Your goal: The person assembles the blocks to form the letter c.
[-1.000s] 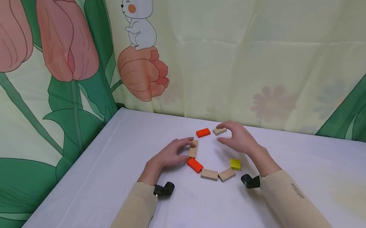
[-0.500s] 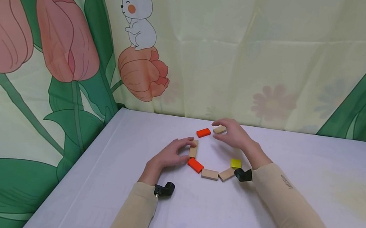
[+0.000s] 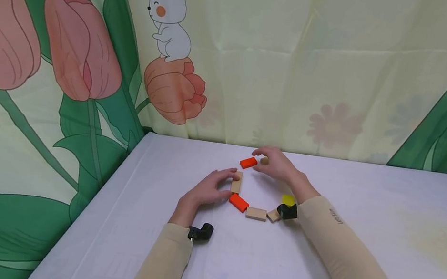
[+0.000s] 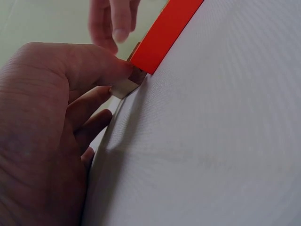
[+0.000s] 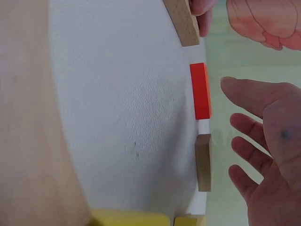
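In the head view my left hand [image 3: 208, 188] holds a plain wooden block [image 3: 236, 185] at the left of a ring of blocks, thumb near one end and a finger at the other. A red block [image 3: 238, 203] adjoins its near end; the left wrist view shows this red block [image 4: 164, 35] up close. My right hand [image 3: 278, 164] hovers at the far side of the ring, thumb and fingers apart. It partly hides a wooden block [image 3: 264, 160] beside the far red block [image 3: 248, 162]. The right wrist view shows the spread fingers apart from the red block [image 5: 201, 92] and wooden block [image 5: 203, 162].
At the near side of the ring lie two wooden blocks, a flat one [image 3: 256, 214] and an angled one [image 3: 274, 215] partly behind the right wrist camera [image 3: 287, 212]. A yellow block [image 3: 288, 200] sits at the right. The white-covered table [image 3: 230, 266] meets a printed cloth backdrop [image 3: 256, 91].
My right hand has moved left along the far side, from the wooden block toward the far red block, and its wrist camera now covers part of the near blocks. My left hand has stayed put.
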A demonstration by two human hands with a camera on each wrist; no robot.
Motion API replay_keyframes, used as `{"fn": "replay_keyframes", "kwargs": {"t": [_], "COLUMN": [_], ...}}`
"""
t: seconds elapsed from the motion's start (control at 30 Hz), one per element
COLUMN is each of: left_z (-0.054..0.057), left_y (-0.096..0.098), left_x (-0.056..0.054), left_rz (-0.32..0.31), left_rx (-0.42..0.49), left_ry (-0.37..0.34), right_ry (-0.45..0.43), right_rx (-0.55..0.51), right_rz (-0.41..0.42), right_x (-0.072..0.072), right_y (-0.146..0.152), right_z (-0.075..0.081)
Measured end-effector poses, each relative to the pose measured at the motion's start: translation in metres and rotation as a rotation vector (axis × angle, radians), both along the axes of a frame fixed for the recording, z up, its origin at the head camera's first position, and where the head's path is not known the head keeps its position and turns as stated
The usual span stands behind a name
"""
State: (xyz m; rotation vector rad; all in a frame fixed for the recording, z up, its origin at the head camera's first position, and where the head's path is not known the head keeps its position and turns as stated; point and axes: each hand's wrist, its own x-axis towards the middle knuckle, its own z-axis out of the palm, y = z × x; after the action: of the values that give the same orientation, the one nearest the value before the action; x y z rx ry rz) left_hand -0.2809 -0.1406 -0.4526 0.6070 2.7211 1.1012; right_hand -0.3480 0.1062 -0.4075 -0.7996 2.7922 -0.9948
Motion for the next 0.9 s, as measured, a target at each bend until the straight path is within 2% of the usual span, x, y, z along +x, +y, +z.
{"fn": "replay_keyframes", "kwargs": {"t": [0.57, 0.9], "left_z": [-0.002, -0.003], "left_y": [-0.001, -0.001], "left_x": [-0.001, -0.002], "left_rz": [-0.019, -0.004], "left_rx": [-0.004, -0.013], "left_ry": [0.02, 0.009], "right_ry": [-0.002, -0.029], "right_rx": [0.031, 0.058], "right_rz": [0.027, 0.019], "right_x": [-0.011, -0.014], "right_y": [-0.01, -0.012], "right_z": [-0.007, -0.008]}}
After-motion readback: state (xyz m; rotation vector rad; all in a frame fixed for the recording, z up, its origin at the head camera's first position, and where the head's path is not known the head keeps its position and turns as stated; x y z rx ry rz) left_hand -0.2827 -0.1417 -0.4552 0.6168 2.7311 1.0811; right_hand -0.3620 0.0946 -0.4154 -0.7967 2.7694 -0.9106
